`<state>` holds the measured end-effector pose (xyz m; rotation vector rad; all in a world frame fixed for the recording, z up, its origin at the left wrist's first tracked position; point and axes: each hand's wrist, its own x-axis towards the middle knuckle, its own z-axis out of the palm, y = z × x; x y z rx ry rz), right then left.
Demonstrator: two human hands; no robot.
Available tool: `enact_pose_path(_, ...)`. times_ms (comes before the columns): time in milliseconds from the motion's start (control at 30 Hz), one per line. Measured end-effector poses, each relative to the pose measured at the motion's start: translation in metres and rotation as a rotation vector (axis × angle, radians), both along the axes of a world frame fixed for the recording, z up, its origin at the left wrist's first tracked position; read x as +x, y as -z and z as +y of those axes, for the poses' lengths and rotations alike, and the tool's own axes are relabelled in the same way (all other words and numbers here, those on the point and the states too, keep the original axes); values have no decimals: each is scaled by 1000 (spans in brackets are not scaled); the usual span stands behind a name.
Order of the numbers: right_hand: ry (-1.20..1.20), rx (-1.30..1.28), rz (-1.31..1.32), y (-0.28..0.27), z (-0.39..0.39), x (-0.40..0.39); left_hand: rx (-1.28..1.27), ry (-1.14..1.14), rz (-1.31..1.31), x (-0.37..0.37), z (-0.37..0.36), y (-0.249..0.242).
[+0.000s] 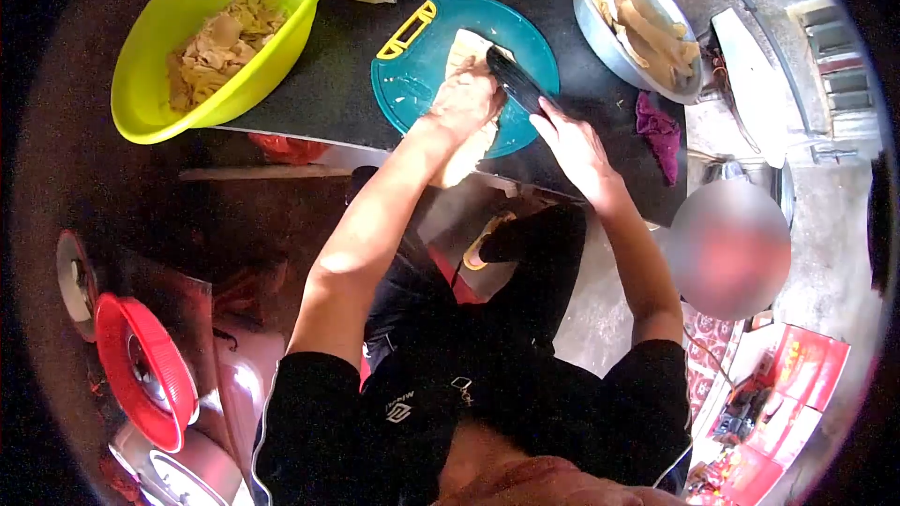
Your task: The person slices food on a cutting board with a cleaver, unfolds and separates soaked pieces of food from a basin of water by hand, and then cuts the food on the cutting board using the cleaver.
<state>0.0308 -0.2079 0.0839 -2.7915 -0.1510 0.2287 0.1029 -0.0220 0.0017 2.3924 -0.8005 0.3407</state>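
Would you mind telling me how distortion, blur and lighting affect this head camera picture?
Head view: strong fisheye bending with black corners; the right hand and its dark knife are slightly motion-smeared; the yellow-green bowl is brightly lit, the floor at left in shadow.

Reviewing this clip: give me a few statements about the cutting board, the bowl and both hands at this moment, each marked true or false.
1. The left hand presses a pale flat sheet of food onto the teal cutting board. True.
2. The right hand is empty. False: it holds a dark knife over the board.
3. The yellow-green bowl holds cut pale pieces. True.
4. The metal tray at upper right holds nothing. False: pale sheets are piled on it.
5. A purple cloth lies right of the board. True.
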Motion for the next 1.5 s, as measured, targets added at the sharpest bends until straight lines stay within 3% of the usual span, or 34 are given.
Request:
enact_pose_path(100, 1, -8, 106, -6, 20, 28, 87, -3, -40, -17, 10, -34)
enact_pose_path(167, -138, 113, -63, 23, 22, 61, 188, -10, 23, -24, 12, -58)
enact_pose_path(267, -155, 127, -100, 31, 25, 69, 4, -19, -130, -24, 11, -44)
enact_pose_path(300, -141, 131, -102, 20, 29, 63, -69, 9, 6, -21, 11, -45)
enact_pose_path(400, 5, 31, 133, -20, 28, 14, -143, -85, -72, -13, 7, -15)
enact_pose_path(567, 23, -2, 88, -14, 14, -17, 71, -147, 14, -24, 7, -25)
enact_pose_path(800, -5, 35, 150, -4, 36, 24, 38, -94, 51, -32, 12, -43)
enact_pose_path(933, -167, 118, -119, 52, 37, 82, -6, -124, 39, -19, 4, -19)
enact_pose_path(1033, -167, 48, -147, 43, 35, 92, -37, -114, 40, -24, 7, -27)
enact_pose_path(1100, -196, -5, -63, 37, 20, 81, -77, -110, 72, -27, 9, -36)
enact_pose_path(1233, -127, 122, 18, -17, 19, 32, -141, -144, -29, -26, 7, -24)
enact_pose_path(1500, 25, 45, 111, -10, 20, -14, -53, -153, 63, -25, 7, -23)
